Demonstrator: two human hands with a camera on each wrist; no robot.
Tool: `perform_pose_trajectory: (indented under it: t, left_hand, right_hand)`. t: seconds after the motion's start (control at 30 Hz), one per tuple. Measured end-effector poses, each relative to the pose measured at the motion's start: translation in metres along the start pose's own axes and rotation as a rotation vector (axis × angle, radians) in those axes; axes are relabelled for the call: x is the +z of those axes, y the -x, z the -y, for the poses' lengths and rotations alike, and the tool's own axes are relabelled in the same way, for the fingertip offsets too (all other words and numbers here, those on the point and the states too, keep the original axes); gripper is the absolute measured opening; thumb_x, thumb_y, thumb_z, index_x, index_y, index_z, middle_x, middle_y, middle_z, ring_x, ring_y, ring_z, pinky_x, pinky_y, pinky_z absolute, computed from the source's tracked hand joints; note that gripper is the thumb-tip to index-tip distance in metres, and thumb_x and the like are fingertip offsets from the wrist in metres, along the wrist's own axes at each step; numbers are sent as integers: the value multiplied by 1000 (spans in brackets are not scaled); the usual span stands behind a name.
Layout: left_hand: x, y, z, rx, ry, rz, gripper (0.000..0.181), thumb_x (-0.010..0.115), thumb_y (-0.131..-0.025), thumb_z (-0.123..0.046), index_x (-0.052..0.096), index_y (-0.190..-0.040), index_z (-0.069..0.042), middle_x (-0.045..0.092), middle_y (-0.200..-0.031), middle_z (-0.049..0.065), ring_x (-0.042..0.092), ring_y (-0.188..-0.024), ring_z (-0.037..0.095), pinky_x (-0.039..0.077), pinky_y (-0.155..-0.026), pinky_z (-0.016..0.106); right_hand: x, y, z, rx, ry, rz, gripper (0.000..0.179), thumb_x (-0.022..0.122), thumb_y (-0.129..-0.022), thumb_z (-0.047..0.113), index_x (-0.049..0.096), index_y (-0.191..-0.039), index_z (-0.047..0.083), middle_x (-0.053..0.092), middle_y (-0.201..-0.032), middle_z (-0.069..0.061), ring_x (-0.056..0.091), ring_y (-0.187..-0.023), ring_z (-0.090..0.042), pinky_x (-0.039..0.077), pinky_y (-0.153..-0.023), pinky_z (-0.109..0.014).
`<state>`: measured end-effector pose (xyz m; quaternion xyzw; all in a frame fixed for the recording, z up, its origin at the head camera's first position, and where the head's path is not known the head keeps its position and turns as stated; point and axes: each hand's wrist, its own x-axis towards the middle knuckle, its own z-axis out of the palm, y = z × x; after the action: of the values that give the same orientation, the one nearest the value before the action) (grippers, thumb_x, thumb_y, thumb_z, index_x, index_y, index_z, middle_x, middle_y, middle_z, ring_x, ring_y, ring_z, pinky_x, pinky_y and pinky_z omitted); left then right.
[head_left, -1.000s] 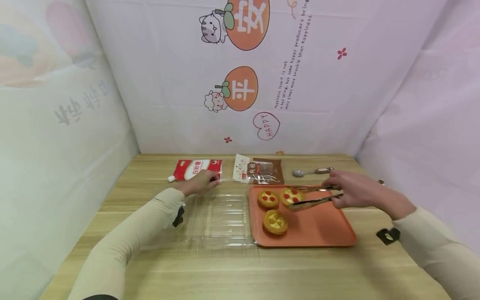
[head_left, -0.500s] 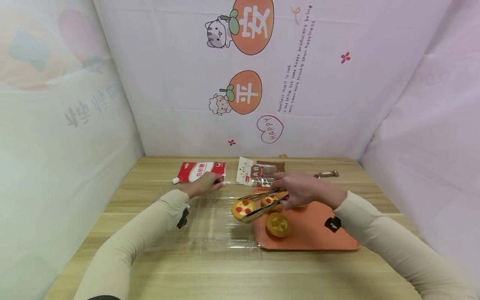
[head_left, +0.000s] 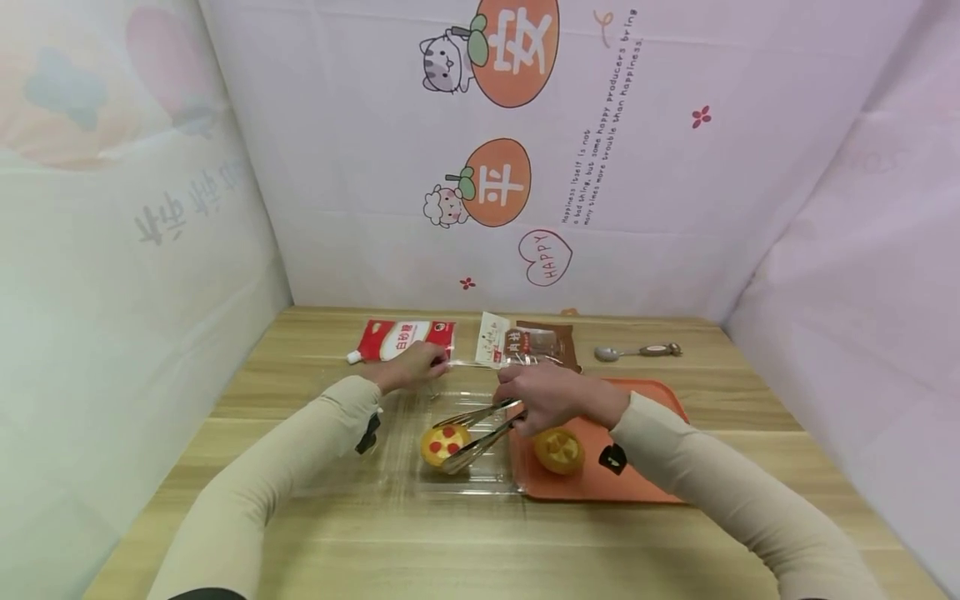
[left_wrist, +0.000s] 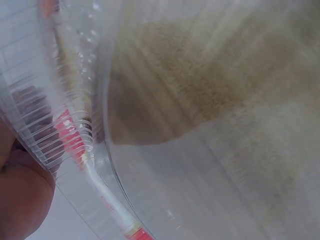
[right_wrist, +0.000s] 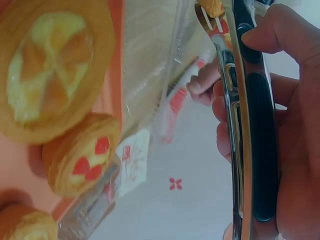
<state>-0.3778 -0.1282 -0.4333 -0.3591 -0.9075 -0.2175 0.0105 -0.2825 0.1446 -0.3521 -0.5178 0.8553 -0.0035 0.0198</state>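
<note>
My right hand [head_left: 551, 393] grips metal tongs [right_wrist: 261, 145] with dark handle pads. Between the tong tips is an egg tart [head_left: 444, 446] with red toppings, over the clear plastic container [head_left: 491, 482]. My left hand [head_left: 411, 367] pinches the container's far edge; in the left wrist view its fingers [left_wrist: 25, 197] show beside the ridged plastic rim. On the orange tray [head_left: 656, 400] sits a tart with yellow wedges [head_left: 558, 452]. The right wrist view also shows a red-topped tart [right_wrist: 82, 157] and part of another tart [right_wrist: 27, 225], which my right hand and arm hide in the head view.
Along the back lie a red and white sugar bag [head_left: 405, 337], a brown packet [head_left: 543, 342] with a clear window, and a spoon [head_left: 637, 352]. Printed cloth walls [head_left: 375, 233] enclose the wooden table [head_left: 450, 542] at the back and sides.
My right hand has moved left from the tray, carrying the red-topped tart in the tongs to above the clear container. The left hand stays at the container's edge.
</note>
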Motion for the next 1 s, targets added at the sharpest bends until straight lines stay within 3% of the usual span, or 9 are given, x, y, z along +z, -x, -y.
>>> perform_pose_trajectory:
  t: [0.27,0.43,0.73,1.0]
  left_hand:
    - [1,-2,-3,-5,-5,3,13,66,-99,-8,69,-90,1,68,-80,10,54,-71,12,47,-69,25]
    - [1,-3,-3,-37,-6,16,14,65,-100,-10,68,-91,0,67,-80,9,54,-70,12,45,-68,24]
    - [-1,-2,-2,-53,8,11,14,65,-100,-10,68,-90,0,65,-79,8,52,-70,12,44,-68,23]
    - [1,-1,0,-30,-7,9,14,65,-99,-9,68,-90,0,67,-79,9,52,-70,11,45,-68,23]
  right_hand:
    - [16,-9,4,19,13,50,36,73,-79,23,76,-113,12,59,-92,-1,42,-74,-7,34,-64,-21]
    - [20,-10,4,16,17,38,36,73,-78,25,76,-112,13,57,-90,1,43,-76,-8,34,-65,-20]
    - [16,-9,7,60,19,66,46,77,-81,28,74,-125,15,65,-103,-4,48,-76,-8,42,-65,-22]
    - [2,1,1,92,-38,15,49,73,-80,27,71,-127,13,68,-113,-7,59,-82,-12,51,-69,-29]
